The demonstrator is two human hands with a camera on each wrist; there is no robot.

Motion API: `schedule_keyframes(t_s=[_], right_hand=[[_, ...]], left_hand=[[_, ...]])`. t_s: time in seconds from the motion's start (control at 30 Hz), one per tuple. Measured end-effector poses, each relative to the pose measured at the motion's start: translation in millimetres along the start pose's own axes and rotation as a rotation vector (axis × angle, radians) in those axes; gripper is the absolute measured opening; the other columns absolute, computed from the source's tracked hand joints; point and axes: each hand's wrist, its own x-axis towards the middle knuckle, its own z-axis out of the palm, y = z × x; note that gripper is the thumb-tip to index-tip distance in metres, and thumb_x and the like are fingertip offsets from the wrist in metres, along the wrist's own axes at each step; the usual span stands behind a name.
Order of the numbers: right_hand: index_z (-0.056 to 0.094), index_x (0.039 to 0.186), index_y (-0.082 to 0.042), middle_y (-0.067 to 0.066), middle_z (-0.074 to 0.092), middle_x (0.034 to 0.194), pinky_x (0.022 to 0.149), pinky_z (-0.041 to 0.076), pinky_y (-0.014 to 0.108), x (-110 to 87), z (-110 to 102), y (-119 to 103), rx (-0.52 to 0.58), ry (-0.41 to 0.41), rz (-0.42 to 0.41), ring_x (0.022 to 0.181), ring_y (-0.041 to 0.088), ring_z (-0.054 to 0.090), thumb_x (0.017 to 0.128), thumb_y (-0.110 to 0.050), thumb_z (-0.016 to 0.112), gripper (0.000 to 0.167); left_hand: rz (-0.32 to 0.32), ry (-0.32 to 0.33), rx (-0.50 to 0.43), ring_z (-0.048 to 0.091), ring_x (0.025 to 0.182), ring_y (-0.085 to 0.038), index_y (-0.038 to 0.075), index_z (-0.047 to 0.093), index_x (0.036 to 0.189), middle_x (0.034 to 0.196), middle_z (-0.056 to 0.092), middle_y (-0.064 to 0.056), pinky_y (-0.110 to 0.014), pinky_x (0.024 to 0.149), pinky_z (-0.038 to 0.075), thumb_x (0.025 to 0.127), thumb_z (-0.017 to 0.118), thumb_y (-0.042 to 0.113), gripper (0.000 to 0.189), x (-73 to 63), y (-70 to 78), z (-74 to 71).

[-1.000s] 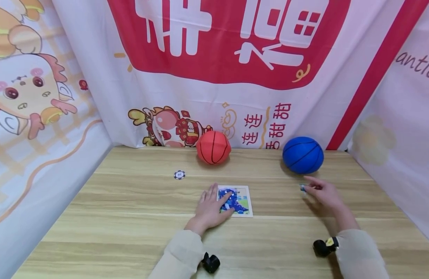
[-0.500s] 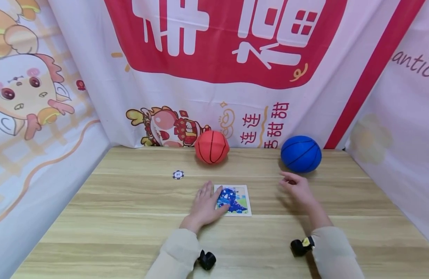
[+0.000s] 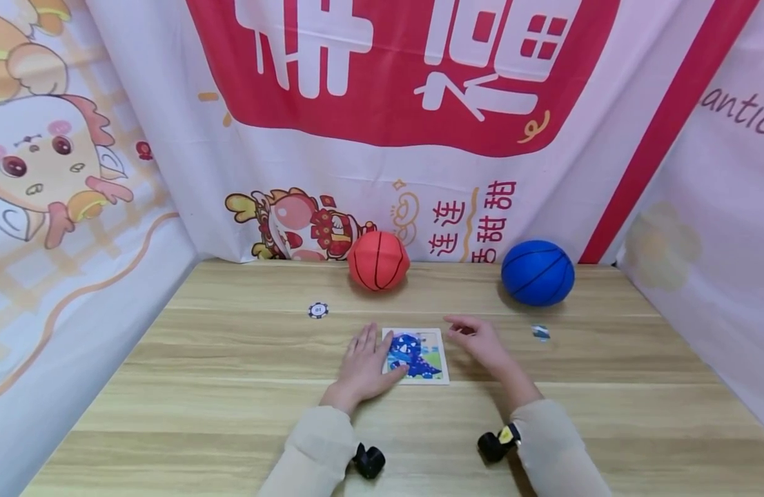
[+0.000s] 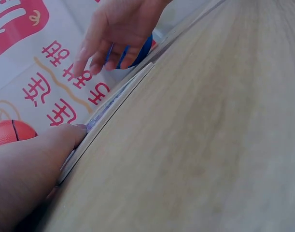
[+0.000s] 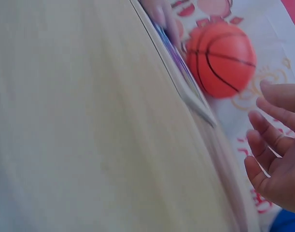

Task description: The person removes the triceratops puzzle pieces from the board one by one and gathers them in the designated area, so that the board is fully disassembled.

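A small framed picture puzzle (image 3: 426, 364) of a blue dinosaur, with a white border, lies flat on the table in the head view. My left hand (image 3: 361, 367) rests on its left side, fingers extended and thumb across the lower part. Just beyond its upper right corner is my right hand (image 3: 484, 344), above the table. The right wrist view shows the right hand's fingers (image 5: 263, 142) loosely bent and apart, with nothing between them. A small blue and white piece (image 3: 540, 333) lies on the table farther right.
A red ball (image 3: 378, 261) and a blue ball (image 3: 537, 273), both with basketball lines, stand along the table's back edge by the printed curtain (image 3: 382, 166). A round chip (image 3: 317, 310) lies left of the puzzle on the wooden table (image 3: 232, 386).
My right hand has moved left from the small piece to the puzzle's right side, and the piece stays on the table. My left hand has slid slightly left on the puzzle.
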Motion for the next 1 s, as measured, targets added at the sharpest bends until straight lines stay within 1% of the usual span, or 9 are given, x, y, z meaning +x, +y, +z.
schedule_keyframes(t_s=[0.07,0.17,0.3,0.4,0.53,0.63,0.87,1.0], right_hand=[[0.059,0.109,-0.001,0.008,0.057,0.088,0.071,0.042,0.032,-0.1,9.6,-1.7,-0.002,-0.012,-0.035,0.081,0.022,0.05,0.081,-0.009,0.059,0.028],[0.061,0.105,0.0,0.008,0.058,0.088,0.07,0.042,0.031,-0.1,21.0,-1.1,-0.005,-0.034,-0.062,0.08,0.02,0.05,0.081,-0.008,0.06,0.026],[0.065,0.101,-0.005,0.004,0.056,0.085,0.066,0.041,0.028,-0.7,29.6,1.9,-0.041,-0.034,-0.045,0.077,0.018,0.048,0.08,-0.009,0.061,0.021],[0.066,0.098,-0.007,0.003,0.055,0.084,0.065,0.039,0.029,-1.3,32.9,4.4,-0.081,-0.027,-0.06,0.076,0.018,0.046,0.078,-0.009,0.063,0.02],[0.067,0.097,-0.008,0.002,0.054,0.084,0.066,0.038,0.03,-1.7,36.6,7.2,-0.129,-0.025,-0.109,0.076,0.018,0.045,0.077,-0.009,0.064,0.021],[0.067,0.097,-0.009,0.002,0.054,0.083,0.066,0.037,0.03,-2.0,38.7,7.9,-0.151,-0.018,-0.128,0.076,0.018,0.045,0.076,-0.009,0.065,0.021],[0.067,0.097,-0.01,0.0,0.051,0.082,0.067,0.033,0.031,-1.6,42.3,7.3,-0.2,0.013,-0.123,0.077,0.018,0.043,0.075,-0.01,0.066,0.022],[0.067,0.097,-0.01,0.0,0.052,0.082,0.068,0.033,0.031,-1.2,44.2,6.1,-0.223,0.024,-0.116,0.078,0.018,0.043,0.074,-0.01,0.067,0.023]], left_hand=[[-0.002,0.0,0.008,-0.002,0.128,-0.026,0.016,0.021,0.138,0.143,0.004,-0.012,-0.042,0.101,0.002,0.079,0.032,0.065,0.077,0.0,-0.3,0.1],[0.003,0.003,0.016,-0.001,0.128,-0.026,0.016,0.021,0.138,0.143,0.005,-0.013,-0.042,0.101,0.003,0.079,0.032,0.065,0.077,-0.4,-0.6,0.5],[0.015,0.008,0.017,-0.001,0.128,-0.027,0.015,0.022,0.138,0.142,0.005,-0.014,-0.043,0.101,0.004,0.08,0.032,0.064,0.077,-1.2,-0.6,0.8],[0.017,0.011,0.013,0.0,0.128,-0.027,0.014,0.022,0.138,0.142,0.006,-0.015,-0.043,0.101,0.004,0.08,0.032,0.064,0.077,-1.5,-0.7,0.5],[0.019,0.012,0.017,0.0,0.128,-0.027,0.014,0.022,0.138,0.142,0.006,-0.015,-0.043,0.101,0.004,0.08,0.031,0.064,0.077,-1.4,-0.9,0.3],[0.022,0.007,0.015,0.0,0.128,-0.026,0.015,0.022,0.138,0.142,0.006,-0.015,-0.042,0.101,0.003,0.08,0.03,0.065,0.077,-1.1,-0.5,0.4],[0.018,0.008,0.01,-0.001,0.128,-0.027,0.014,0.022,0.138,0.142,0.005,-0.015,-0.043,0.101,0.003,0.08,0.031,0.065,0.077,-0.4,-1.4,1.6],[0.018,0.008,0.007,0.0,0.128,-0.027,0.014,0.022,0.138,0.142,0.005,-0.015,-0.043,0.101,0.003,0.08,0.032,0.064,0.077,-1.0,-1.8,1.0]])
